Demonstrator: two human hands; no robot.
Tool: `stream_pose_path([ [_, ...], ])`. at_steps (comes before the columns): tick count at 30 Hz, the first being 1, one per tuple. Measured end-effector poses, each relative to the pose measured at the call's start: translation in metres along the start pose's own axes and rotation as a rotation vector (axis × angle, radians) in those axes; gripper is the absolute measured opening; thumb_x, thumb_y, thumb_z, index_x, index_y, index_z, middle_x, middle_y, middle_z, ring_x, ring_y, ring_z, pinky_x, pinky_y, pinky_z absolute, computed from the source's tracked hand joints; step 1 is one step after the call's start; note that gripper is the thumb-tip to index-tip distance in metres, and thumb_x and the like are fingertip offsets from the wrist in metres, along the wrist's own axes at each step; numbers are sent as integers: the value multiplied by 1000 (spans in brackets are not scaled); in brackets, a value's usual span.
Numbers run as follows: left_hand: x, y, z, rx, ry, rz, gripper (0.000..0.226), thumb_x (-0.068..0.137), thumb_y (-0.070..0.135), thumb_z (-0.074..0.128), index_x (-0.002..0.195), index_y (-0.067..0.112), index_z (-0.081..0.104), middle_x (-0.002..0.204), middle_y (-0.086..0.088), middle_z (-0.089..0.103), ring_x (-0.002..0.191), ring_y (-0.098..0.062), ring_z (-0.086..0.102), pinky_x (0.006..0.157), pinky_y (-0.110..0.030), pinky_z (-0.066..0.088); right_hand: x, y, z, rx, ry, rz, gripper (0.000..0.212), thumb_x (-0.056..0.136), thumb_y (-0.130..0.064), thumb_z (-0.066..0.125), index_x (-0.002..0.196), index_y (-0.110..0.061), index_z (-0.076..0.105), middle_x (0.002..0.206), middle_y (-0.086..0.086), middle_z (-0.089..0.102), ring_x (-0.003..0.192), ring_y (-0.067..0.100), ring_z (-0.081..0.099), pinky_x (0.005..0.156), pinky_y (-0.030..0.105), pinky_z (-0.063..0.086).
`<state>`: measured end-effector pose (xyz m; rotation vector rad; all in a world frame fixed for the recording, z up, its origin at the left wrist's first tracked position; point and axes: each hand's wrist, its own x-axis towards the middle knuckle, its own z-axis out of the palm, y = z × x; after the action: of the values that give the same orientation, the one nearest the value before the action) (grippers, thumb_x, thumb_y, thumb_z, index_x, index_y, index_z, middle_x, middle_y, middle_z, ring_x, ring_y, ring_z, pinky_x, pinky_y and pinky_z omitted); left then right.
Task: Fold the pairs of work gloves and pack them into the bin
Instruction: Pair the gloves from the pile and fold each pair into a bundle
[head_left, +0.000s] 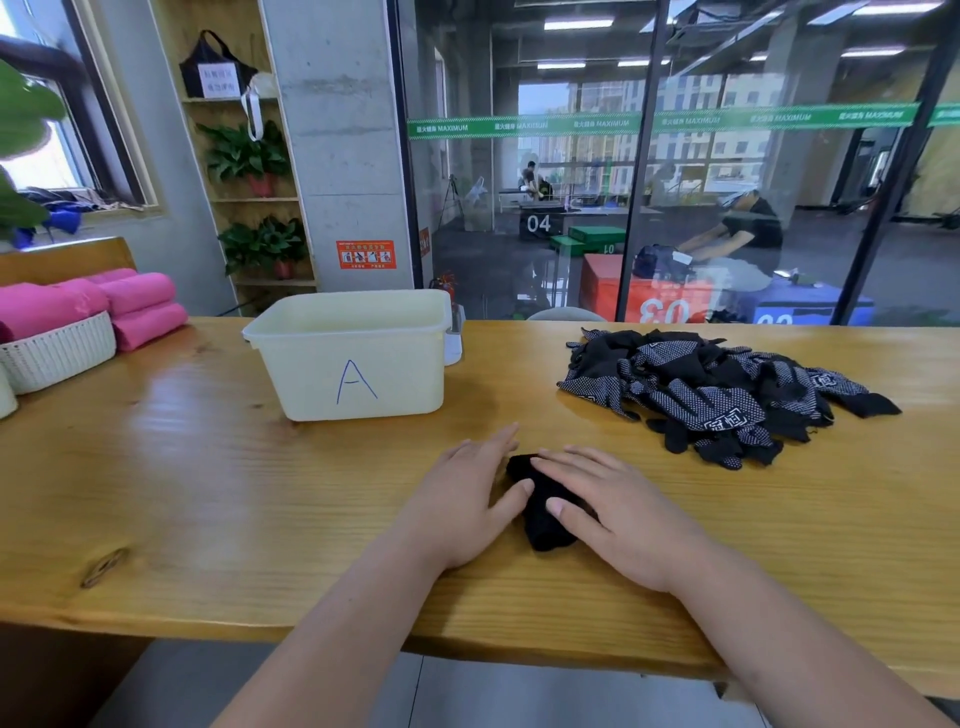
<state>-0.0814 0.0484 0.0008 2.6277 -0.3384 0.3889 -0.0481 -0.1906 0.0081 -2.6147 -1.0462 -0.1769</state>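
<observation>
Flat on the surface (208, 493) near its front edge: left hand (467, 499) and right hand (618, 514), fingers straight, side by side, pressing a black folded glove bundle (540, 519) between and beneath them. Beyond, near, pale bin (353, 358) marked A, open-topped. To the right, well apart, loose glove pile (717, 395). Bare wood left of the hands; white basket (57, 353) at the far left edge.

A fitness centre is indicated. Past the far edge of the bench (208, 493) a glass partition (727, 218) is seen, crossed by a green strip (597, 124) printed "MAXIMUM". Beyond it an open training floor is laid out with numbered boxes, a black box (540, 224) marked 04 and a red box (660, 304) marked 03. Rolled pink towels (140, 293) are stacked at the bench's far left corner, and potted plants (249, 156) are kept on wooden shelves.
</observation>
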Motion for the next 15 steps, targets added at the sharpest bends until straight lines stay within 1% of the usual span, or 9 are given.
stream_pose_path([
  [2, -3, 0, -5, -1, 61, -9, 62, 107, 53, 47, 164, 34, 32, 159, 15, 48, 150, -10, 35, 127, -32, 23, -6, -3, -5, 49, 27, 12, 61, 101, -63, 31, 159, -47, 37, 163, -33, 30, 153, -4, 19, 125, 35, 26],
  [3, -3, -1, -8, 24, 78, -13, 58, 108, 54, 46, 161, 34, 37, 160, 14, 47, 151, -10, 35, 127, -34, 25, -8, -5, -7, 51, 27, 24, 61, 97, -62, 36, 156, -49, 40, 160, -33, 33, 150, -5, 22, 124, 35, 29],
  [5, -5, -7, -14, 141, 73, -7, 55, 107, 58, 43, 158, 37, 42, 163, 15, 41, 153, -10, 31, 127, -35, 24, -9, -8, -10, 30, 6, 46, 63, 91, -62, 42, 153, -51, 44, 157, -34, 35, 147, -5, 26, 123, 36, 32],
  [7, -11, -21, -22, 191, 20, -50, 58, 105, 66, 38, 158, 42, 41, 168, 17, 33, 157, -11, 24, 128, -38, 20, -6, -12, -10, 31, -8, 60, 64, 89, -64, 43, 152, -53, 44, 157, -36, 35, 146, -5, 28, 123, 36, 33],
  [9, -22, -40, -32, 183, -42, -122, 63, 103, 72, 35, 159, 44, 37, 172, 17, 23, 160, -11, 16, 129, -41, 15, -1, -20, -6, 57, -18, 51, 62, 91, -65, 44, 152, -55, 42, 158, -37, 33, 147, -6, 27, 123, 37, 33],
  [12, -43, -60, -52, 188, -85, -196, 66, 103, 74, 32, 162, 44, 32, 174, 15, 17, 161, -11, 9, 129, -42, 10, 12, -40, 9, 92, -41, 12, 60, 96, -68, 43, 155, -58, 34, 161, -36, 28, 151, -3, 22, 125, 39, 30],
  [15, -60, -78, -73, 241, -107, -268, 68, 103, 74, 28, 163, 42, 32, 175, 14, 14, 162, -12, 6, 130, -42, 8, 30, -67, 24, 75, -67, -18, 60, 101, -70, 40, 158, -57, 27, 166, -33, 21, 155, 1, 18, 127, 38, 24],
])
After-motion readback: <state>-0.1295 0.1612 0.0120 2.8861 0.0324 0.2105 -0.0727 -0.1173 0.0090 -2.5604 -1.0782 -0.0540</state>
